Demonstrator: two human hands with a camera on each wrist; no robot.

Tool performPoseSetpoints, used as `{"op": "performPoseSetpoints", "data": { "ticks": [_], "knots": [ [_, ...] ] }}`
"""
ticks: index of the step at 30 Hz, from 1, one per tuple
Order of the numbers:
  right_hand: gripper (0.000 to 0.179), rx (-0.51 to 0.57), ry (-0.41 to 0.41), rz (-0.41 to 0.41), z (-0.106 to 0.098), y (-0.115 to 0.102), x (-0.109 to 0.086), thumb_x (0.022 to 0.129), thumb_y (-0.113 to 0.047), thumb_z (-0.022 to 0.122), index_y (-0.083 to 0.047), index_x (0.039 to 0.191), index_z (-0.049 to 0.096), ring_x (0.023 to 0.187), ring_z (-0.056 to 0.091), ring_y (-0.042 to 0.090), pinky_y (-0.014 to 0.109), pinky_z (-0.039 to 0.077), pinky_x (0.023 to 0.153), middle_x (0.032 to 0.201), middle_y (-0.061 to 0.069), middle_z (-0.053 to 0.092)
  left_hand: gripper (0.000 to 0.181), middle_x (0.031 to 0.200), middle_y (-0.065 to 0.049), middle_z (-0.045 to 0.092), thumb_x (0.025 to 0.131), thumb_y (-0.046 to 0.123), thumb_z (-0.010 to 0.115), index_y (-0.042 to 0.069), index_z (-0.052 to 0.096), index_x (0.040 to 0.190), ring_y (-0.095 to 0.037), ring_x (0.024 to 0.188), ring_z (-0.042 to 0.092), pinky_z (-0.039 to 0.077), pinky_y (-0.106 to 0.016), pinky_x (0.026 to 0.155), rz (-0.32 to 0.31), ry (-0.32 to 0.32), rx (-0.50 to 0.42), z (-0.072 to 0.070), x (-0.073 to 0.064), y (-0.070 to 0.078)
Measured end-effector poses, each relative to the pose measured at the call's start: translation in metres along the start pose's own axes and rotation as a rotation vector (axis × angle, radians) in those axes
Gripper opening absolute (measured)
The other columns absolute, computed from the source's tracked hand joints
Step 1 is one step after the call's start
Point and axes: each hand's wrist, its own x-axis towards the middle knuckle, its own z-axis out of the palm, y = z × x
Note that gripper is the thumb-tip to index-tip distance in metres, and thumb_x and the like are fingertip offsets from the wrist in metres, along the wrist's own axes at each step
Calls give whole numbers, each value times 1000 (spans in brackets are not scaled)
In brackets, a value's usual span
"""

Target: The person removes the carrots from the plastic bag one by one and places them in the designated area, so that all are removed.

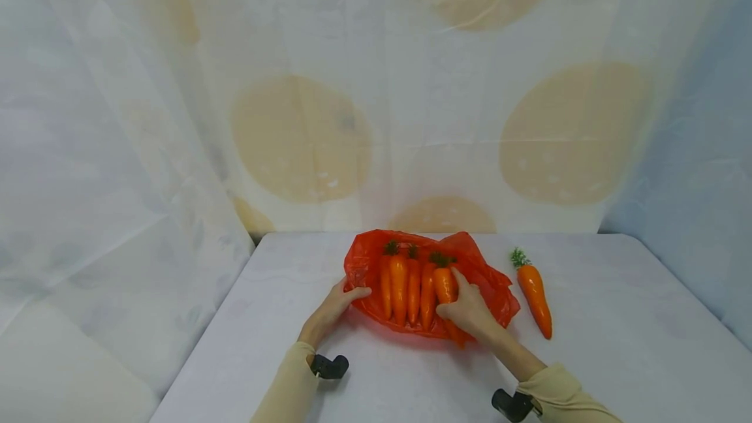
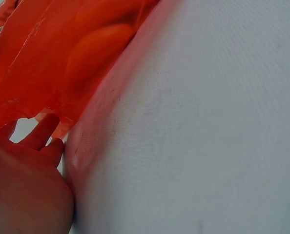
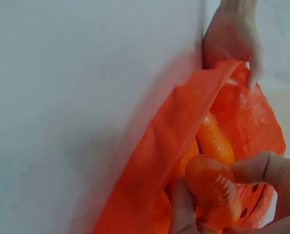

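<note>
A red plastic bag (image 1: 365, 260) lies spread open on the table, with several orange carrots (image 1: 399, 286) side by side inside it, green tops toward the back. My left hand (image 1: 335, 305) grips the bag's left edge, thumb over the rim and fingers outside. In the left wrist view those fingers (image 2: 42, 131) show against the red plastic. At the right end of the row, my right hand (image 1: 470, 311) pinches a carrot (image 1: 444, 284) between thumb and fingers. The right wrist view shows this held carrot (image 3: 211, 183) end-on at the bag's mouth.
One more carrot (image 1: 534, 296) with a green top lies on the white tabletop (image 1: 611, 318), right of the bag. Behind the table hangs a pale curtain (image 1: 435, 129) with large yellow circles. Sheets also hang at the left and right sides.
</note>
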Motion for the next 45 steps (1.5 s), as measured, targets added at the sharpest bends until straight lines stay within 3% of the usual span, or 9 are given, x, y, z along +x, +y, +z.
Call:
{"op": "performPoseSetpoints", "data": {
  "ticks": [7, 18, 27, 35, 39, 40, 42, 45],
  "knots": [
    [87, 25, -31, -65, 2, -7, -7, 75, -3, 67, -6, 153, 28, 102, 50, 32, 43, 54, 79, 134, 25, 46, 64, 140, -5, 55, 97, 34, 59, 20, 32, 153, -24, 128, 47, 27, -58, 115, 3, 7, 13, -1, 0, -1],
    [86, 55, -11, -181, -5, -21, -14, 72, 0, 67, -12, 151, 35, 107, 54, 31, 43, 56, 81, 131, 19, 51, 61, 139, -6, 56, 98, 32, 59, 21, 34, 152, -23, 127, 48, 28, -56, 115, 7, 0, -3, 0, -2, 2],
    [84, 85, -3, -190, -11, -24, -15, 75, 2, 65, -16, 151, 36, 108, 53, 32, 34, 57, 72, 129, 18, 52, 61, 139, -7, 57, 98, 33, 58, 18, 33, 152, -23, 125, 49, 27, -58, 115, 12, 3, 0, 0, -2, 2],
    [83, 90, -6, -212, -27, -25, -11, 76, 2, 64, -18, 151, 35, 117, 52, 34, 33, 57, 73, 136, 18, 51, 60, 139, -6, 56, 97, 32, 59, 19, 36, 151, -23, 127, 48, 26, -57, 116, 12, 3, -7, 0, -2, 1],
    [85, 143, -30, -182, -39, -27, -10, 76, 2, 62, -20, 152, 33, 107, 54, 33, 32, 54, 68, 140, 21, 45, 61, 140, -4, 56, 97, 33, 60, 21, 35, 151, -23, 128, 47, 26, -57, 116, 12, 0, -4, -1, -3, 2],
    [86, 160, -35, -173, -43, -28, -10, 76, 2, 62, -21, 153, 33, 98, 55, 32, 32, 52, 65, 140, 21, 44, 61, 140, -4, 56, 97, 33, 60, 21, 35, 151, -23, 128, 47, 26, -57, 116, 14, -1, -3, -1, -3, 2],
    [86, 159, -43, -161, -50, -30, -11, 76, 1, 61, -22, 154, 31, 88, 55, 29, 32, 49, 62, 140, 23, 43, 61, 140, -4, 56, 97, 33, 60, 22, 35, 151, -23, 128, 47, 26, -57, 116, 12, 0, 0, -1, -3, 1],
    [87, 136, -37, -165, -59, -31, -12, 77, -1, 61, -23, 155, 28, 86, 56, 28, 33, 50, 65, 139, 23, 44, 60, 140, -5, 56, 97, 32, 59, 21, 35, 151, -23, 128, 47, 27, -57, 116, 13, 2, 3, -1, -3, 1]
  ]
}}
